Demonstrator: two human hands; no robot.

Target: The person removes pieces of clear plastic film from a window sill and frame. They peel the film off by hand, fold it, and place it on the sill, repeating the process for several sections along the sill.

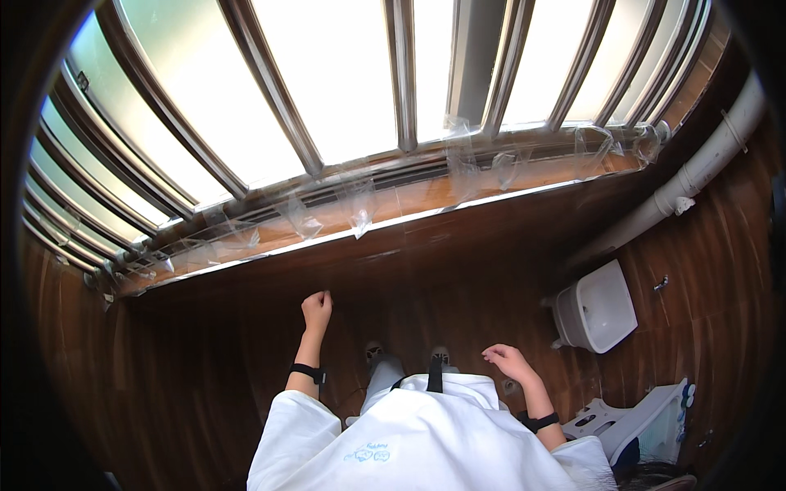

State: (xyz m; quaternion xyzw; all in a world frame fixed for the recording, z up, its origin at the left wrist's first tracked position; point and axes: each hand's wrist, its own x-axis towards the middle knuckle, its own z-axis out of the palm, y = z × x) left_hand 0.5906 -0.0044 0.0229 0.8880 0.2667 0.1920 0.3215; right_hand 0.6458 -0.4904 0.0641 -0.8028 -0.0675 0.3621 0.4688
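I stand facing a dark wooden wall below a wide window sill (409,200). My left hand (316,310) is raised with the fingers curled into a loose fist, close to the wall, and nothing shows in it. My right hand (508,360) hangs lower at my side with the fingers loosely curved and apart, holding nothing. Both wrists wear black bands. My white shirt (409,442) fills the lower middle, and my shoes (405,356) show on the wooden floor below.
Several strips of clear tape or plastic film (358,214) hang along the sill and window frame. A small white basin (602,307) is mounted at the right under a white pipe (704,164). A white plastic stool or rack (630,417) sits at the lower right.
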